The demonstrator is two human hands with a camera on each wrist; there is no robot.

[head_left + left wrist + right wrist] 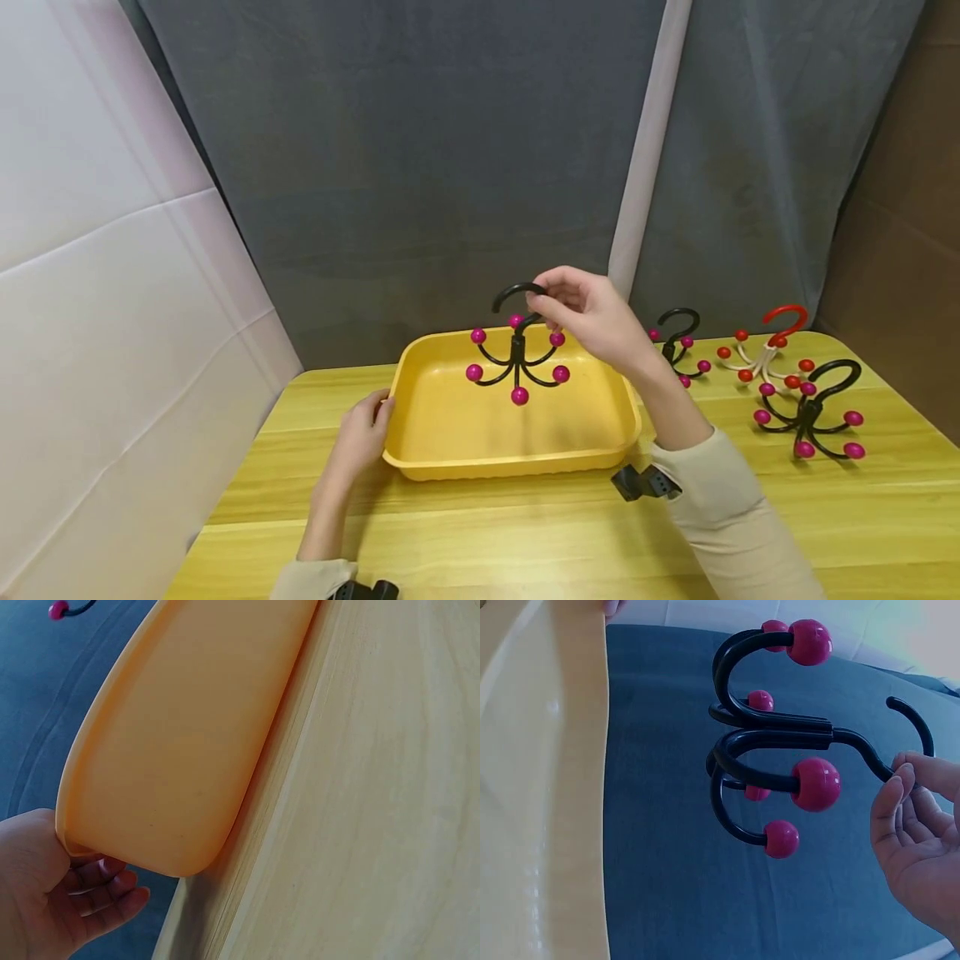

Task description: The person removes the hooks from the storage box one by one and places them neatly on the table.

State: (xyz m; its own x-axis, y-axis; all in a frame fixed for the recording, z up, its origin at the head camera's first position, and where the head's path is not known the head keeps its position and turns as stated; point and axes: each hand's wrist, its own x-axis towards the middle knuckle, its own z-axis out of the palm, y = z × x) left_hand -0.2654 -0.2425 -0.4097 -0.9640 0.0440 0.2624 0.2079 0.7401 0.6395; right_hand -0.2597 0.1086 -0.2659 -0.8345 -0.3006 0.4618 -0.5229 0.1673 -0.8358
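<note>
My right hand (592,312) pinches the curved top of a black multi-arm hook hanger (517,354) with pink ball tips. The hanger is held upright above the yellow tray (517,461), apart from it. In the right wrist view, the thumb and fingertips of the right hand (922,832) meet on the neck of the black hanger (780,739). At the tray's left side, my left hand (362,433) grips the rim. The left wrist view shows that hand (52,892) with curled fingers under the orange-looking rim; its thumb is hidden.
To the right on the wooden table (480,533) stand another black hanger with pink tips (810,412), a white hanger with a red hook (765,358) and, partly behind my right arm, a third black one (678,350). A grey curtain (420,167) hangs behind.
</note>
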